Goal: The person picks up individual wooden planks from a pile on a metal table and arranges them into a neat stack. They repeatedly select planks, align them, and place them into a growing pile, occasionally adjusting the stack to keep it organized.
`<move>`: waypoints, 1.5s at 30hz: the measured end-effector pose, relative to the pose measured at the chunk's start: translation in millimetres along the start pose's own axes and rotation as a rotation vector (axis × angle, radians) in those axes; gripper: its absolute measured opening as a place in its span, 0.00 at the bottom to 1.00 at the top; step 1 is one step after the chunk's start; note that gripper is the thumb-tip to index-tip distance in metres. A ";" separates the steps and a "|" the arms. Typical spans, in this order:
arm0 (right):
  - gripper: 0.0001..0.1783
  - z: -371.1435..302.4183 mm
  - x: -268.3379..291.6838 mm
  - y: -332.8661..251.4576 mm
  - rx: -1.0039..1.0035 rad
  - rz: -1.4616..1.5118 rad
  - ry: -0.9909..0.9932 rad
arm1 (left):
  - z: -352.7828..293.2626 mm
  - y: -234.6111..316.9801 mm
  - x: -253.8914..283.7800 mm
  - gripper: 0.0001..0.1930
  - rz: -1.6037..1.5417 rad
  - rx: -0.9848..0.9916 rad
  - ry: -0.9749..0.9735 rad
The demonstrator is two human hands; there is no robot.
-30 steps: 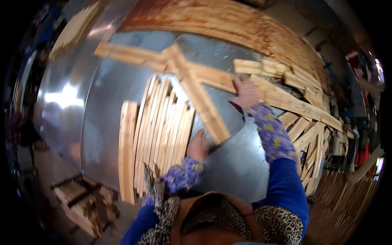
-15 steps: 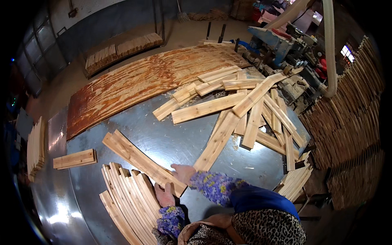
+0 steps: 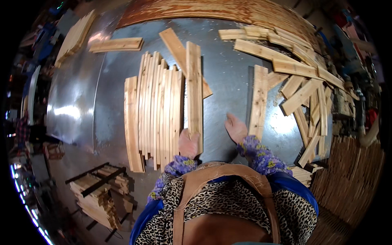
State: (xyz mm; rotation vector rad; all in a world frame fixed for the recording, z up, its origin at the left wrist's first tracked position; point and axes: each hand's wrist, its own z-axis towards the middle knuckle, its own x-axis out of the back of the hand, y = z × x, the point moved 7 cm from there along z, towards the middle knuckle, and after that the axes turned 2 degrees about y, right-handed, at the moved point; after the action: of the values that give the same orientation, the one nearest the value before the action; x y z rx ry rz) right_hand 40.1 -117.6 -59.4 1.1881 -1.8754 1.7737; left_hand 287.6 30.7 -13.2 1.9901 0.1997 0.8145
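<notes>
My left hand (image 3: 188, 143) is closed on the near end of a pale wooden board (image 3: 194, 81), which points straight away from me. Under it, a second board (image 3: 174, 45) lies slanted across the metal table. Just left of this hand stands a row of narrow boards (image 3: 157, 108) on edge, packed side by side, with one wider board (image 3: 132, 118) at its left end. My right hand (image 3: 237, 127) is held over the table with fingers apart and nothing in it. Close on its right lies a single board (image 3: 258, 98).
Loose boards (image 3: 302, 69) lie in a crisscross heap at the right. A short board (image 3: 116, 44) and a board stack (image 3: 75, 38) are at the far left. A brown plywood sheet (image 3: 204, 9) covers the table's far side. Below left stands a rack of wood pieces (image 3: 96, 196).
The view has tilted down. My right hand has come away from the slanted board and moved right. A board in my left hand now points straight away, over a slanted one.
</notes>
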 end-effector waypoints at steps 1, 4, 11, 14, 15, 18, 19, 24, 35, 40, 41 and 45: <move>0.34 22.4 -0.9 -26.9 0.056 0.039 0.065 | -14.2 -28.7 0.4 0.22 0.010 -0.042 0.038; 0.44 83.2 -7.7 -132.9 0.173 -0.208 -0.049 | -40.4 -28.9 12.5 0.22 0.068 -0.151 0.132; 0.47 196.3 -49.4 -142.8 0.116 -0.385 -0.085 | -72.7 -16.7 29.5 0.21 0.190 -0.172 0.174; 0.44 175.3 -7.0 -135.5 0.059 -0.118 -0.198 | -80.5 -19.4 29.4 0.21 0.187 -0.174 0.204; 0.44 170.4 1.9 -114.4 0.060 0.007 -0.214 | -81.0 -22.3 28.4 0.21 0.197 -0.178 0.211; 0.41 95.3 3.8 -84.2 0.091 0.164 -0.384 | -79.9 -32.1 31.6 0.23 0.238 -0.190 0.236; 0.42 62.1 0.7 -88.5 0.002 0.059 -0.460 | -79.1 -25.4 37.1 0.23 0.294 -0.201 0.219; 0.41 -97.0 -114.5 -126.0 -0.085 -0.235 -0.842 | -61.3 15.9 44.1 0.29 0.547 -0.452 0.200; 0.49 -13.7 109.5 59.6 -0.116 -0.542 0.209 | -48.0 43.0 22.1 0.31 0.705 -0.545 0.132; 0.53 -3.2 120.4 77.8 -0.232 -0.410 0.280 | -49.7 65.6 -61.9 0.22 0.262 -0.626 -0.081; 0.53 -5.1 123.6 69.1 -0.227 -0.398 0.307 | -47.3 61.5 -89.3 0.22 0.214 -0.512 -0.161; 0.54 6.4 121.2 58.4 -0.360 -0.318 0.290 | -22.9 40.5 -162.9 0.27 0.068 -0.258 -0.341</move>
State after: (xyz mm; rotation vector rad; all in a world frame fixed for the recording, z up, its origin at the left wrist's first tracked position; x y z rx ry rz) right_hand -74.5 -172.6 -15.0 0.9700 -1.6402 1.2925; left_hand 141.3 -47.7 -47.8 1.8620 -0.1642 0.5022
